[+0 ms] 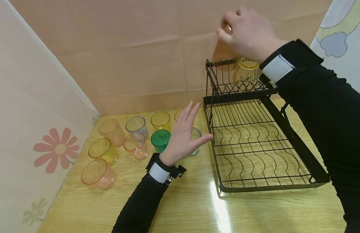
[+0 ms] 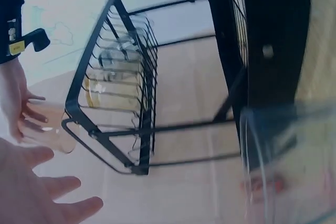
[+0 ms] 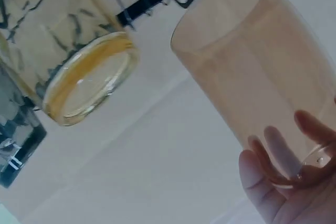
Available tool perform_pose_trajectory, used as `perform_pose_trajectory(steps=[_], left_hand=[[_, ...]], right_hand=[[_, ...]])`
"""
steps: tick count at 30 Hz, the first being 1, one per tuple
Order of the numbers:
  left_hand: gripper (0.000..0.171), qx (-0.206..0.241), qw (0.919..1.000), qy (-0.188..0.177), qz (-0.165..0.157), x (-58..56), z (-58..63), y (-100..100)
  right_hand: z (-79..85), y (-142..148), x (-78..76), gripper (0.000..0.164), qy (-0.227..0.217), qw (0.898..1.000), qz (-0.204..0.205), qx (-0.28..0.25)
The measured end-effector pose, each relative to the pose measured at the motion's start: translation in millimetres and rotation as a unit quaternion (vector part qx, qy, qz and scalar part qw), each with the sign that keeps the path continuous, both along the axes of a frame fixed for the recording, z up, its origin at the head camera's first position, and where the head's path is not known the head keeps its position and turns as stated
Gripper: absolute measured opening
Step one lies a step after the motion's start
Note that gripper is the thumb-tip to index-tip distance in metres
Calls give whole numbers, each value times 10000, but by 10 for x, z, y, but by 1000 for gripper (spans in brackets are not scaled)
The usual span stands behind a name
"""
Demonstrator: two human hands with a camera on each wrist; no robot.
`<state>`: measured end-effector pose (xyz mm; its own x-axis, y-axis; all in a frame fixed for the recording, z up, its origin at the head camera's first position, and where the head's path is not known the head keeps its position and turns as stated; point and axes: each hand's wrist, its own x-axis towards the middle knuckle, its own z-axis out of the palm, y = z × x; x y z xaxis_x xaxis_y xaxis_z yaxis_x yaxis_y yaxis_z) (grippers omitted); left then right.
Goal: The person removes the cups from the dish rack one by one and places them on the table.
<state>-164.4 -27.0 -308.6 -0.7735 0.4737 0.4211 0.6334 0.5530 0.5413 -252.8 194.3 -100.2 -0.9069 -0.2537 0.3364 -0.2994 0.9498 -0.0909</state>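
Note:
My right hand (image 1: 249, 34) grips an amber-tinted drinking glass (image 1: 223, 53) by its base, mouth down, at the left end of the dish rack's (image 1: 267, 188) upper tier. In the right wrist view, fingers and thumb curl round the base of that glass. Beside it on the upper tier stands an upturned yellow glass (image 1: 245, 74), with a greyish glass (image 3: 16, 129) next to it. My left hand (image 1: 182, 136) is over the tumblers left of the rack, fingers straight and thumb spread, holding nothing. It partly hides a clear glass (image 1: 196, 142); a green glass (image 1: 160, 139) is near it.
Several tumblers stand mouth up on the wooden table (image 1: 194, 207), among them a pale orange one (image 1: 111, 131), a yellow one (image 1: 103, 150), a pink one (image 1: 99, 174), a blue-rimmed one (image 1: 137, 127) and a red-rimmed one (image 1: 136, 145). A draped cloth (image 1: 133, 64) hangs behind.

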Motion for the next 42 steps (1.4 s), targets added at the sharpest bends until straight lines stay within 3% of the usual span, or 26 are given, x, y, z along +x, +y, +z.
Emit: perform_pose_trajectory(steps=[5,8,11,15,23,27,32,39,42], left_hand=[[101,840,9941,-628,-285,47,1,37],[98,1329,9859,-926,-422,69,2,70],[98,1781,9747,-1235,-549,91,6,108],[107,2410,9537,-1666,-678,107,38,179],[119,3822,8852,-2489,-911,125,251,367],[120,4288,8508,-2896,-916,157,354,442],[117,4837,8096,-3206,-881,200,402,532],[74,5577,7403,-3747,-233,272,426,690],[70,5723,7228,-3873,63,291,434,752]], right_hand=[[5,18,204,50,312,9966,35,-759],[-62,66,348,44,434,9854,115,-1640],[-190,116,497,33,577,9625,267,-2639],[-442,133,679,16,845,9181,741,-3801],[-995,-21,919,22,1177,8457,1399,-5013],[-1192,-100,987,25,1368,8226,1542,-5299],[-1419,-131,1027,27,1557,8096,1714,-5393],[-1671,-122,1093,32,1707,8094,1572,-5394],[-1748,-118,1131,33,1791,8073,1581,-5396]])
